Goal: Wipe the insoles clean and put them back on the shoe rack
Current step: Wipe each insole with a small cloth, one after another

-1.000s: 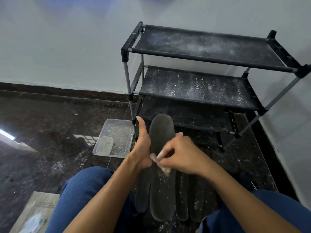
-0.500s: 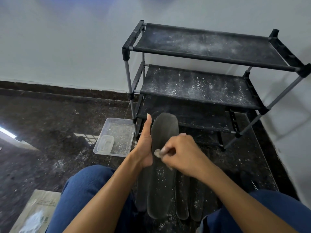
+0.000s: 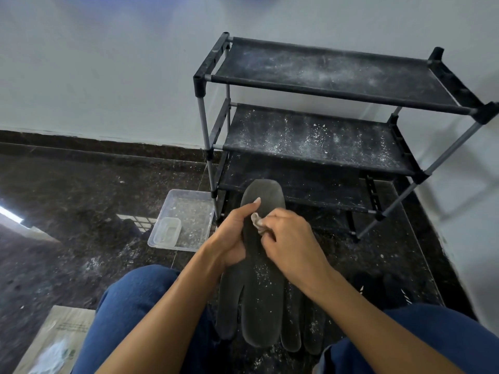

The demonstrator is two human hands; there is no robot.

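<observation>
Wiping dark, white-speckled insole point(image 3: 260, 287)

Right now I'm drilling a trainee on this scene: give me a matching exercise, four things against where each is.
Things:
1. cloth
2. held insole
3. clear tray
4. paper bag

Places:
A. floor, left of the shoe rack
B. pinched in the right hand
C. bottom left corner, beside the knee
D. gripped at its edge by the left hand

Pairs: 1-B, 2-D, 3-A, 4-C
</observation>
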